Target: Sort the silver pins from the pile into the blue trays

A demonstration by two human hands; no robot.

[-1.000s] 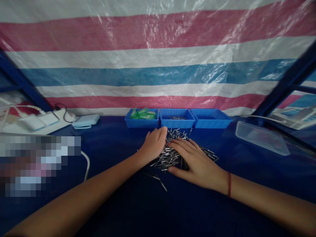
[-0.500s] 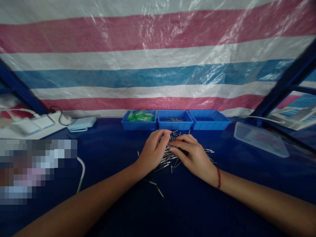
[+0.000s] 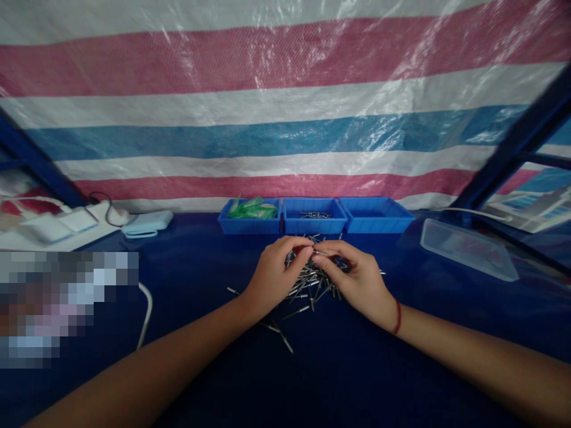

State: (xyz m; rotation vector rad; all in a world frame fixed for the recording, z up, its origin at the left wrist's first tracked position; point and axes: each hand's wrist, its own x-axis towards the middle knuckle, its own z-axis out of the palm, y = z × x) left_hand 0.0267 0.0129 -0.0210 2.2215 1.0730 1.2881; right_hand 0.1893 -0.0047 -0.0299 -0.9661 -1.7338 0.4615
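A heap of silver blind rivets [image 3: 307,279] lies on the dark blue tabletop, with a few loose ones off to its near side. Above the heap, my left hand [image 3: 279,267] is closed, thumb against forefinger, at one end of a single blind rivet [image 3: 322,254]. My right hand [image 3: 359,276], a red cord round its wrist, pinches that same rivet between thumb and forefinger. The two hands' fingertips nearly meet, and they cover part of the heap.
Behind the heap stand three blue bins: one with green plastic packets [image 3: 253,209], one with some rivets [image 3: 316,215], and a third bin [image 3: 377,223]. A clear plastic lid [image 3: 468,249] lies right. Left are a power strip [image 3: 66,229], a light-blue case [image 3: 147,224] and a white cable [image 3: 147,315].
My fingertips have lifted from the heap and come together around one rivet. My right hand has turned slightly, and some rivets at the heap's near and left edges have shifted.
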